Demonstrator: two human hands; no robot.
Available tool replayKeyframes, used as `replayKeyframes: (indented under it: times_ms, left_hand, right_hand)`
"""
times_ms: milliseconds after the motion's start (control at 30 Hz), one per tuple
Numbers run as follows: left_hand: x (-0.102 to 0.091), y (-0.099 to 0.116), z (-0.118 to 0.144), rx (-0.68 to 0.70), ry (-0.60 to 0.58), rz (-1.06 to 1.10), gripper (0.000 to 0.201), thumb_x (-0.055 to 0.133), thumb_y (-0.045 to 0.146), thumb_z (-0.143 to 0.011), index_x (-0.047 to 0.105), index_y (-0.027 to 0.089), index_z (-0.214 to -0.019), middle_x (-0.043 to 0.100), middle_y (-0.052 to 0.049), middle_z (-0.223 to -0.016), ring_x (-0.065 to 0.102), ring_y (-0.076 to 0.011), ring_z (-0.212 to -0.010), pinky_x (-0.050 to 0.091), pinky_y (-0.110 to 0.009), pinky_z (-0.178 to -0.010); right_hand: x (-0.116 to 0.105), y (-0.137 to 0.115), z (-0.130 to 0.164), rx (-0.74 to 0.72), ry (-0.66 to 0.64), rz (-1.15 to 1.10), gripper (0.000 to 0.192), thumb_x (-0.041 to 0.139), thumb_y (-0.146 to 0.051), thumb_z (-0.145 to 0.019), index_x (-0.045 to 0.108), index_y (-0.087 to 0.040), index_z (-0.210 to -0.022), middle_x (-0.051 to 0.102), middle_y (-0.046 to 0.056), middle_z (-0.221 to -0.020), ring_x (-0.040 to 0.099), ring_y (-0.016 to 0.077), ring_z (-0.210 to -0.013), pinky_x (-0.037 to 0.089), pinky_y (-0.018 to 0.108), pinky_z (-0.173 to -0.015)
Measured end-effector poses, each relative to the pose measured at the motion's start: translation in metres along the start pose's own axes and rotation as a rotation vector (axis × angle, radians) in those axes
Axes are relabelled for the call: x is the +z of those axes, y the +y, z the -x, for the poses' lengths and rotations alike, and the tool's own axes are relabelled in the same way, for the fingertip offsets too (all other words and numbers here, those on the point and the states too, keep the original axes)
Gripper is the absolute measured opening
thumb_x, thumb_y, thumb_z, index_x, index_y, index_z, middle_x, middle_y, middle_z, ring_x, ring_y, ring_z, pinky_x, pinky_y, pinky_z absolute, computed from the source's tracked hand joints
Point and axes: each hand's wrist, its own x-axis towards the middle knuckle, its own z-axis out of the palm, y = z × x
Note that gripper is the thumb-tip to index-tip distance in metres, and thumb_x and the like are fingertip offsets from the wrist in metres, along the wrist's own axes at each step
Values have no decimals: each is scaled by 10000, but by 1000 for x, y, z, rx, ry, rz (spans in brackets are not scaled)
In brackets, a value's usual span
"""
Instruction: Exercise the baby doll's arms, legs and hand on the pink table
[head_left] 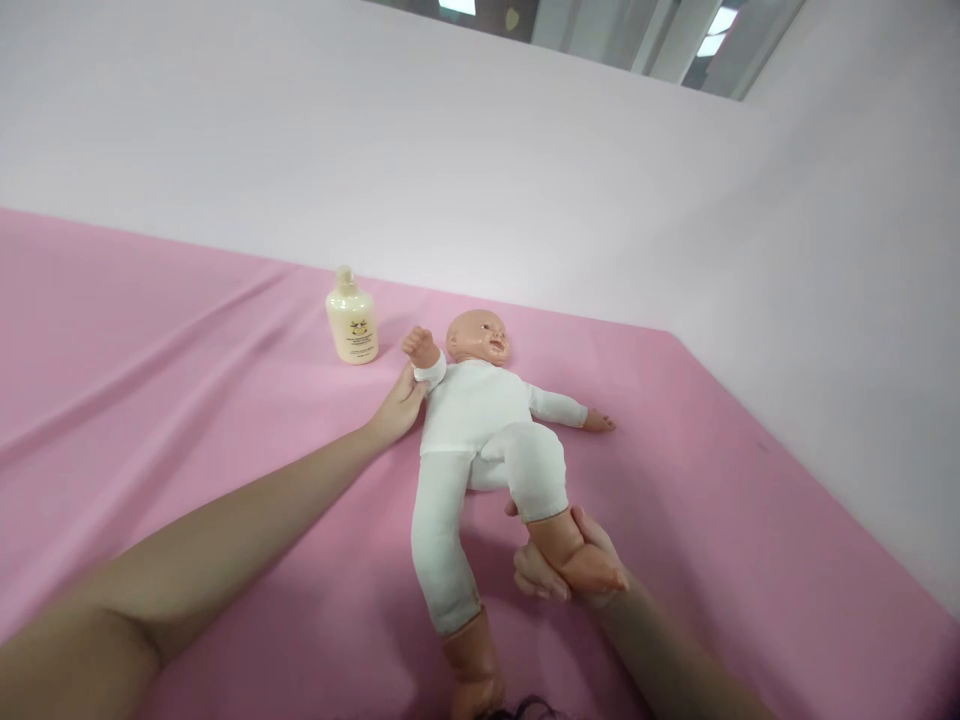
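A baby doll (472, 405) with a white cloth body lies on its back on a pink cloth, its head toward the wall and turned to the right. My left hand (403, 405) is closed around its raised arm at the white sleeve, just below the doll's hand. With my right hand (551, 575) I grip the doll's other-side leg at the bare ankle, fingers wrapped under it. That leg is lifted and bent at the knee. The other leg stretches straight toward me, and the doll's far arm lies out to the right.
A cream-coloured pump bottle (352, 318) with a dark printed label stands upright left of the doll's head. The pink cloth (247, 370) has long folds at the left. White walls (465, 170) rise behind and at the right of the surface.
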Motion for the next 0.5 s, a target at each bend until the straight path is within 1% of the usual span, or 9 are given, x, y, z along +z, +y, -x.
replayKeyframes:
  times_ms: [67,133,200,267,333,400,500]
  left_hand:
    - [1,1,0,-81,37,56,428,427,381,-929,437,192,-1312,536,-103,-1345,462,-239,-1285,321,-426,-1138]
    - [1,2,0,-152,78,95,430,424,378,-930,432,212,-1326,516,-93,-1377,436,-238,-1319,303,-427,-1153]
    - [1,2,-1,-192,113,119,436,424,391,-931,427,227,-1335,506,-88,-1393,417,-238,-1343,288,-428,-1165]
    - [1,2,-1,-201,120,129,440,423,411,-934,424,236,-1338,514,-84,-1386,412,-236,-1350,280,-426,-1171]
    - [0,1,-1,-203,116,128,447,416,428,-940,415,236,-1343,510,-85,-1390,414,-234,-1348,282,-423,-1170]
    - [0,0,0,-201,111,115,447,405,429,-946,408,228,-1345,501,-91,-1398,418,-232,-1344,290,-422,-1164]
    - [0,0,1,-144,94,72,434,395,415,-952,412,211,-1335,503,-100,-1389,430,-230,-1327,302,-420,-1154]
  right_hand:
    - [0,1,3,81,-42,48,757,485,-719,-750,519,-139,-1235,635,5,-562,493,133,-480,359,288,-583]
    - [2,2,5,166,-66,67,784,565,-675,-722,514,-102,-1254,692,48,-663,582,160,-563,393,291,-601]
    - [7,1,7,222,-68,69,727,661,-570,-702,551,-75,-1223,722,82,-779,634,175,-659,426,291,-644]
    - [11,-1,7,260,-76,70,653,734,-462,-672,594,-65,-1171,728,100,-871,653,178,-735,445,287,-692]
    - [11,-2,8,288,-90,59,604,759,-428,-658,620,-65,-1120,727,102,-893,658,179,-758,451,286,-717]
    - [6,-2,10,298,-96,51,600,749,-469,-664,623,-65,-1090,725,99,-856,663,189,-763,454,295,-734]
    - [-7,3,13,299,-91,109,724,712,-587,-653,577,-55,-1125,718,120,-812,679,237,-828,453,329,-766]
